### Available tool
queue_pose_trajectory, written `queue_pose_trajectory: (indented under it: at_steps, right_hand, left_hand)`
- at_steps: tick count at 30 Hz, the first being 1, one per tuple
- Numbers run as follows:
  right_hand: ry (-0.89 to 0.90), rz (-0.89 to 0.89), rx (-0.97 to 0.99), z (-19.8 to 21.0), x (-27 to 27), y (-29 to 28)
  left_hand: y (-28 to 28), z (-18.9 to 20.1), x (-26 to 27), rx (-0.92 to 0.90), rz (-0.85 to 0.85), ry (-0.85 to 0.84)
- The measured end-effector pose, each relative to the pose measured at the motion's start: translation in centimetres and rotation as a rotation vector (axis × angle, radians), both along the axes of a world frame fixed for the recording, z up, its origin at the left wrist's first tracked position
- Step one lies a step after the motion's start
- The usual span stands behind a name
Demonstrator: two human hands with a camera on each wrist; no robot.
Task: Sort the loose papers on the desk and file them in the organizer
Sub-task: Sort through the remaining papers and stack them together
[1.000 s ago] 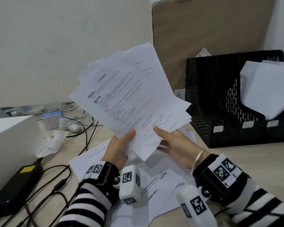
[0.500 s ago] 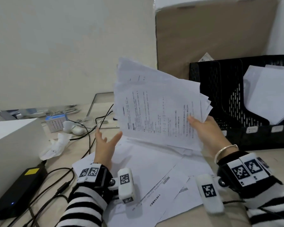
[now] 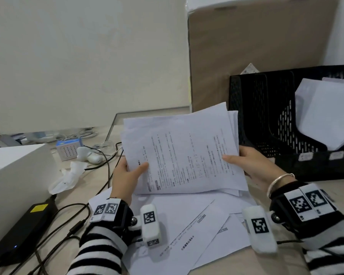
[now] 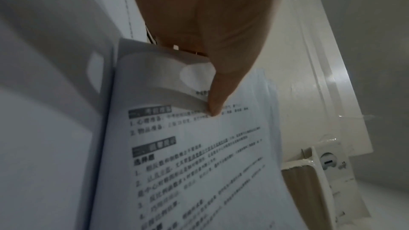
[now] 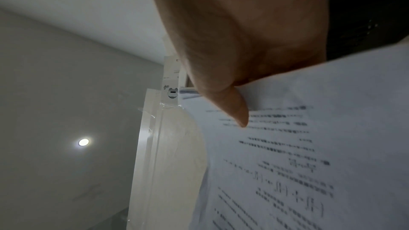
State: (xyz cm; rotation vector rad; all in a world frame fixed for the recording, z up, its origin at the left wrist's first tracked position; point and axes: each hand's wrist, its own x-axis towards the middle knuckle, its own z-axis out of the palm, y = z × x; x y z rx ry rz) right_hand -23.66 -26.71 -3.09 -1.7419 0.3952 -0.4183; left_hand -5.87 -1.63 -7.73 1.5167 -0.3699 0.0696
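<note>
A stack of printed white papers (image 3: 185, 153) stands on its lower edge over the desk, held between both hands. My left hand (image 3: 127, 175) grips its left edge, thumb on the front sheet (image 4: 199, 155). My right hand (image 3: 250, 163) grips the right edge, thumb laid across the print (image 5: 287, 146). More loose sheets (image 3: 187, 225) lie flat on the desk under and in front of the stack. The black mesh organizer (image 3: 266, 124) stands at the right; its right slot holds white sheets (image 3: 330, 112), the left slots look empty.
A white box (image 3: 14, 175) and a black power adapter (image 3: 22, 233) with cables (image 3: 68, 231) fill the left side. A small blue-white box (image 3: 68, 149), a white mouse-like item (image 3: 89, 155) and crumpled wrapping (image 3: 68, 175) lie behind. A brown board (image 3: 256, 46) leans at the back.
The stack was turned sideways and lowered onto the desk. My left hand let go for a moment, then took hold of the left edge again; my right hand kept its hold.
</note>
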Motion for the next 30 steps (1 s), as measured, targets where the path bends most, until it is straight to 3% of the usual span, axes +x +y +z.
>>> queue_pose_trajectory:
  at_steps: [9,20,26,30]
  right_hand:
    - [-0.137,-0.128,0.130,-1.0,1.0,1.0]
    - [0.011,0.004,0.171,-1.8,0.8,1.0]
    - [0.004,0.058,0.168,-2.5,0.9,0.5]
    - [-0.025,-0.023,0.247,-2.6,1.0,0.1]
  left_hand:
    - [0.0,1.8,-0.9,-0.163,0.001,-0.068]
    - [0.4,0.2,0.0,0.009,-0.174,0.122]
    - [0.3,0.7,-0.5,-0.056,-0.182,0.194]
    - [0.7,0.7,-0.5,-0.050,-0.196,0.175]
